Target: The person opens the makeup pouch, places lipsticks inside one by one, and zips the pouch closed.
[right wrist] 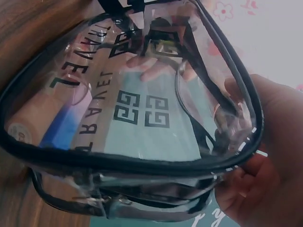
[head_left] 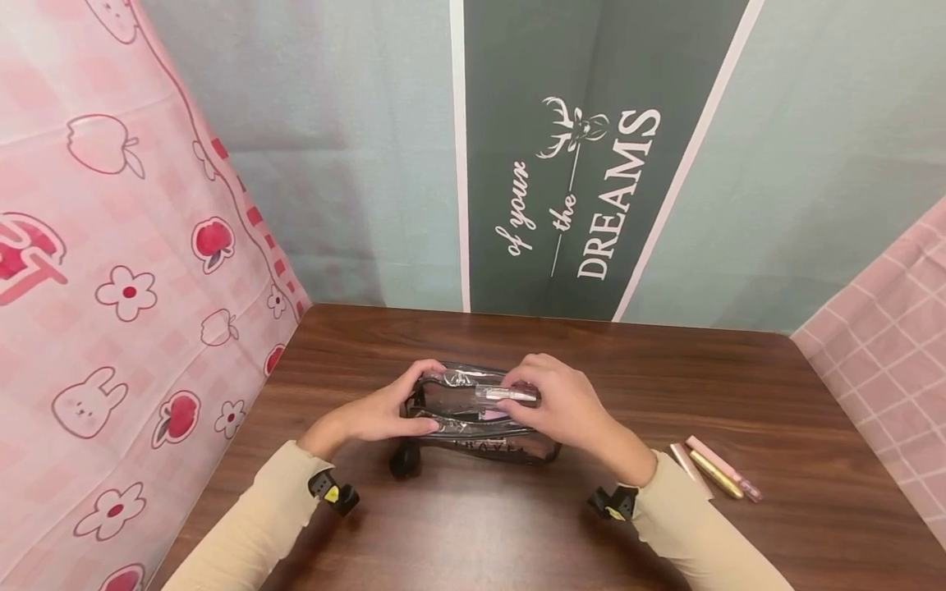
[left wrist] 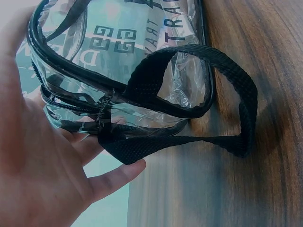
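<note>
A clear travel pouch point(head_left: 480, 454) with black trim stands unzipped on the table. At its left end my left hand point(head_left: 380, 410) grips the opening, fingers on the far rim and thumb on the near one. A black strap loop point(left wrist: 246, 99) hangs from that end in the left wrist view. My right hand point(head_left: 557, 402) pinches a slim silver tube with a clear end point(head_left: 506, 394) over the opening, thumb on the near side. Through the plastic in the right wrist view show a beige tube point(right wrist: 35, 111) and a blue-and-white item point(right wrist: 66, 120), lying inside the pouch.
To the right, beside my right sleeve, lie slim cosmetic tubes: a gold one point(head_left: 715, 474), a pink one point(head_left: 713, 456) and a rose one point(head_left: 691, 469). The brown wooden table point(head_left: 473, 525) meets hanging cloths at its back and sides.
</note>
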The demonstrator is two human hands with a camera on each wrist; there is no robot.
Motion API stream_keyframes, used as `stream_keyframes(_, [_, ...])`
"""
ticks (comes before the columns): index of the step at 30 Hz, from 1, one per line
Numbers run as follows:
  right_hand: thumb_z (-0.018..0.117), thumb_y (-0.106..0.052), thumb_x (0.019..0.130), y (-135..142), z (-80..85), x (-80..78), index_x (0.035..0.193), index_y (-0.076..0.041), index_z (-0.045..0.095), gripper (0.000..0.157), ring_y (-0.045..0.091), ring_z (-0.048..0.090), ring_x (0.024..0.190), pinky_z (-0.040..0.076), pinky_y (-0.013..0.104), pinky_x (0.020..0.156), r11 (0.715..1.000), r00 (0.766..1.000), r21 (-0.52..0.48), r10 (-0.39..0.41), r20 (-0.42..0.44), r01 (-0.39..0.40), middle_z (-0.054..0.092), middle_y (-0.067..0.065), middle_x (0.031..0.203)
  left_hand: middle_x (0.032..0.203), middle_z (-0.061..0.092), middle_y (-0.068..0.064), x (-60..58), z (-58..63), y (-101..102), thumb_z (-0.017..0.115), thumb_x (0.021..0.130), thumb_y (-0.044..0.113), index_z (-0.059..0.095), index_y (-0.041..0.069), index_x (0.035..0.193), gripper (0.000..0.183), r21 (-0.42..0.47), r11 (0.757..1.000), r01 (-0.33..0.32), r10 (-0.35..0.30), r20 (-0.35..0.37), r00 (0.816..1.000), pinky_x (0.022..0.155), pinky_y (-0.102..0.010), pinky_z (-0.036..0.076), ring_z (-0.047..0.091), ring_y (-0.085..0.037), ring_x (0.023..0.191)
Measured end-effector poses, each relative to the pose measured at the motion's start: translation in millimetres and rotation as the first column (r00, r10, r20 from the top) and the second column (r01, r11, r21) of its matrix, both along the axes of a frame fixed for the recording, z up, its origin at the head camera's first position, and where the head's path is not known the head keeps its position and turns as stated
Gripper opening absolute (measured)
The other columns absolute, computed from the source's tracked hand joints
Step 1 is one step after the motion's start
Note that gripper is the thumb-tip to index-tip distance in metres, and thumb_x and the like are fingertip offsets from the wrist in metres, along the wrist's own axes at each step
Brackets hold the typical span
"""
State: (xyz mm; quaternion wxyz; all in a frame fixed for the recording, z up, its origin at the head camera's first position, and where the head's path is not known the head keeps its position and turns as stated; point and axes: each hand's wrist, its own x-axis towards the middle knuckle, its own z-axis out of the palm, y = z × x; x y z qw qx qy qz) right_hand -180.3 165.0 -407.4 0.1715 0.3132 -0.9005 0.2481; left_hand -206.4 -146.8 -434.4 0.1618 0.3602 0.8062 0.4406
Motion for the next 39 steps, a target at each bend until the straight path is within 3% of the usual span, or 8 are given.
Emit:
stream_keyframes(14, [0.085, -0.038, 0.079, -2.1, -3.0, 0.6, 0.092, -0.023, 0.076, 0.021, 0.008, 0.053, 0.081, 0.047, 0.029, 0.061, 0.998, 0.999, 0.039, -0.042, 0.006, 0.041, 0.062, -0.013, 0.088, 0.143, 0.040, -0.008, -2.0, -2.5, 1.1, 0.074, 0.094, 0.023, 0.027, 0.022, 0.149, 0.073, 0.018, 1.000, 0.013, -0.013, 0.020, 1.000, 0.107, -0.050, 0.035, 0.043, -0.040, 0.131])
stream_keyframes(28, [0.085, -0.038, 0.080, -1.9, -4.3, -2.6, 0.093, -0.025, 0.076, 0.021, 0.007, 0.051, 0.079, 0.044, 0.026, 0.059, 0.998, 0.999, 0.051, -0.032, 0.004, 0.031, 0.059, -0.014, 0.086, 0.144, 0.040, -0.009, -2.4, -3.1, 1.0, 0.074, 0.095, 0.025, 0.025, 0.023, 0.150, 0.074, 0.000, 1.000, -0.004, 0.004, 0.041, 0.999, 0.107, -0.053, 0.035, 0.043, -0.039, 0.131])
stream_keyframes(39, [0.086, -0.037, 0.081, -0.5, -4.3, -1.8, 0.095, -0.023, 0.078, 0.022, 0.006, 0.049, 0.079, 0.042, 0.026, 0.059, 0.999, 1.000, 0.040, -0.009, 0.017, 0.008, 0.060, -0.013, 0.085, 0.145, 0.040, -0.008, -1.4, -2.2, 1.2, 0.074, 0.094, 0.025, 0.026, 0.022, 0.150, 0.074, 0.003, 1.000, 0.003, -0.003, 0.016, 1.000, 0.108, -0.053, 0.035, 0.044, -0.037, 0.131])
